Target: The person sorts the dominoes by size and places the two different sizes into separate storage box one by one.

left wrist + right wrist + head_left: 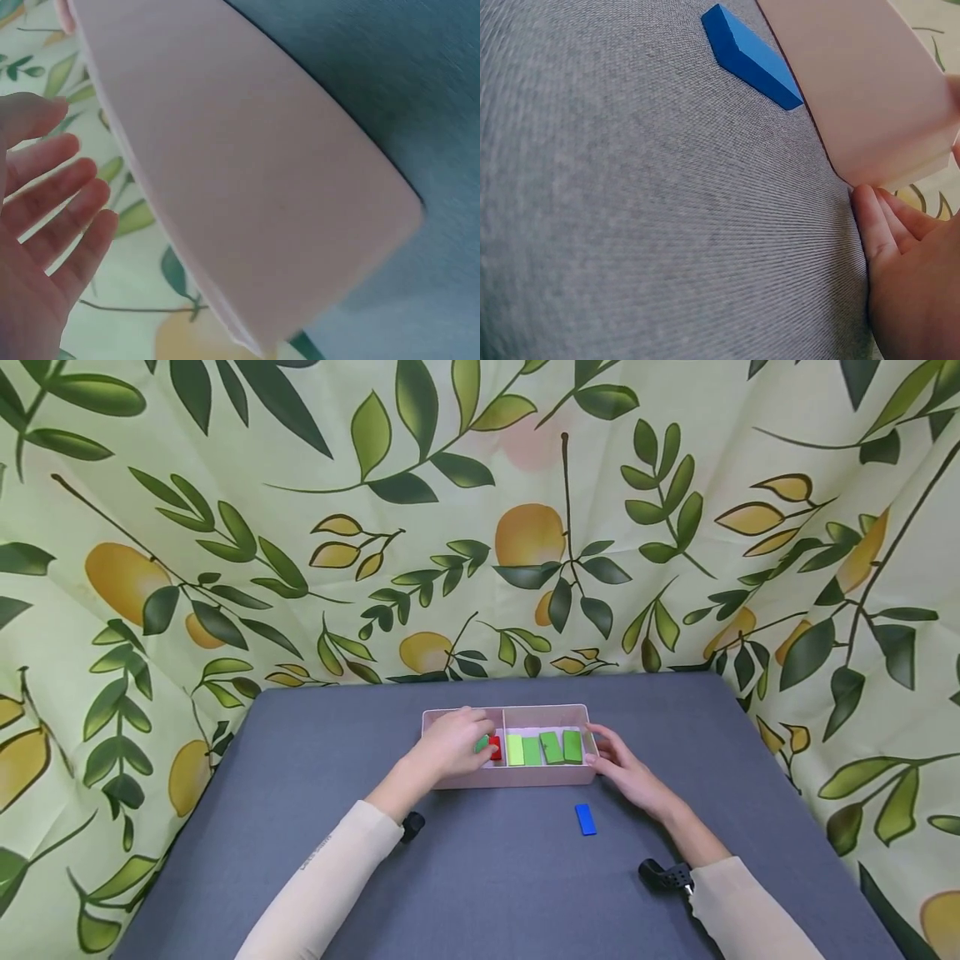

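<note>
A pale pink two-compartment box [525, 777] stands on the table. My left hand [457, 743] is over its left compartment, where a green block [482, 743] and a red block [495, 748] show beside the fingers. In the left wrist view the fingers [75, 195] are loosely bent and spread, with nothing between them. My right hand [622, 768] holds the box's right end, its fingertips [866, 202] at the lower corner. In the right compartment lie a lime block [515, 750] and several green blocks [551, 747]. The left hand hides much of the left compartment.
A blue block [586, 820] lies on the grey tabletop [495, 877] in front of the box, near its right end. A leaf-and-fruit patterned cloth [450, 602] hangs behind the table and along both sides. Dark bands are on both wrists.
</note>
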Tool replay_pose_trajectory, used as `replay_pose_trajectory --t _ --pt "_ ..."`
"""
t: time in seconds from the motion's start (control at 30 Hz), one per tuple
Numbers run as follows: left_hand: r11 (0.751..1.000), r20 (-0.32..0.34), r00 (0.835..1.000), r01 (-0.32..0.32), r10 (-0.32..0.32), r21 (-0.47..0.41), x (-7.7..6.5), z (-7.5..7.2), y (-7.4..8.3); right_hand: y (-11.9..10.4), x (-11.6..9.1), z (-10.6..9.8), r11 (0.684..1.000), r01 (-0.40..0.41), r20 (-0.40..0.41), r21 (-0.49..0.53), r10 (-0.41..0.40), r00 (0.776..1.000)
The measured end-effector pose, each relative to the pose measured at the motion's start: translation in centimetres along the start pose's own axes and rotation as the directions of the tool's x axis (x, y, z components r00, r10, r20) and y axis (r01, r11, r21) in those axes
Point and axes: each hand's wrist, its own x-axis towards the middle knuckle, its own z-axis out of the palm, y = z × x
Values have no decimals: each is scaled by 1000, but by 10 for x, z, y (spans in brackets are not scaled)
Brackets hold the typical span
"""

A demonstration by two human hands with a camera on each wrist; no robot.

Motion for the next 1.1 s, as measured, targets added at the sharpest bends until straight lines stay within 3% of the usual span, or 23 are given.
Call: replay_pose_trajectory --t 0.17,0.47,0.77,1.1 --pt "997 -63 995 -78 80 29 2 -4 14 1 1 -1 1000 -8 -1 -4 8 1000" --pt "981 -115 975 -184 191 63 2 -5 42 -1 -1 -2 1000 0 -4 4 0 1000" --pt "969 -72 967 -241 244 54 5 5 73 -1 1 0 1000 4 1 10 -4 1000" --pt "939 -41 941 -333 337 79 9 31 103 1 1 0 1000 27 2 13 -27 1000"
